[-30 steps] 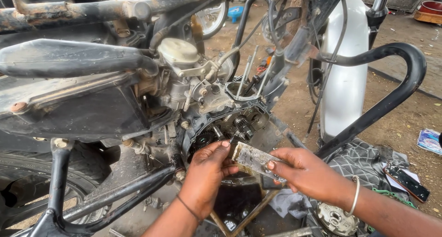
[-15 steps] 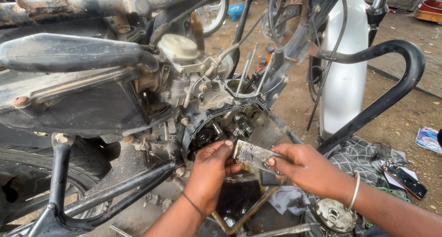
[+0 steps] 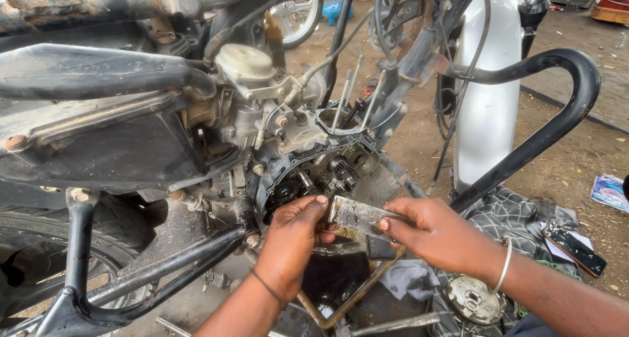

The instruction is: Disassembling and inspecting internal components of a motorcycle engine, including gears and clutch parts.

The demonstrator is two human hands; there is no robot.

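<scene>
— Metal plate (image 3: pixel 359 217), flat, oily and grey, held level just below the open engine case (image 3: pixel 321 173), near the middle of the scene

— Held how?

— Pinched from both ends. Left hand (image 3: pixel 293 240) closed on the plate's left end, thumb on top, fingers curled underneath. Right hand (image 3: pixel 438 235) gripping the right end, thumb and forefinger pressed onto the upper face, remaining fingers folded under. Both hands touching the plate, neither open

— And right behind it?

— Exposed gears (image 3: pixel 341 168) inside the case, dark and greasy, just beyond the plate's far edge. Whether touching the plate or not, cannot tell. Long studs (image 3: pixel 345 100) standing up from the case toward the far side. Carburettor (image 3: pixel 247 67) with a pale round cap above and to the left

— Below the hands?

— Pan of black oil (image 3: pixel 334 278), directly under the plate, on the near side. Round metal clutch part (image 3: pixel 473 299) lying on the ground to the near right, beside a grey patterned cloth (image 3: pixel 517 209)

— Anything on the wrists?

— Thin dark band on the left wrist, silver bangle (image 3: pixel 503 265) on the right

— Further out?

— Black frame tube (image 3: pixel 151 271) running low across the left, tyre (image 3: pixel 26 245) behind it at the far left edge. White mudguard (image 3: pixel 488 108) upright at the far right, curved black exhaust pipe (image 3: pixel 557 114) crossing in front of it. Phone (image 3: pixel 575 246) lying flat on the dirt at the right, well apart from the hands
</scene>
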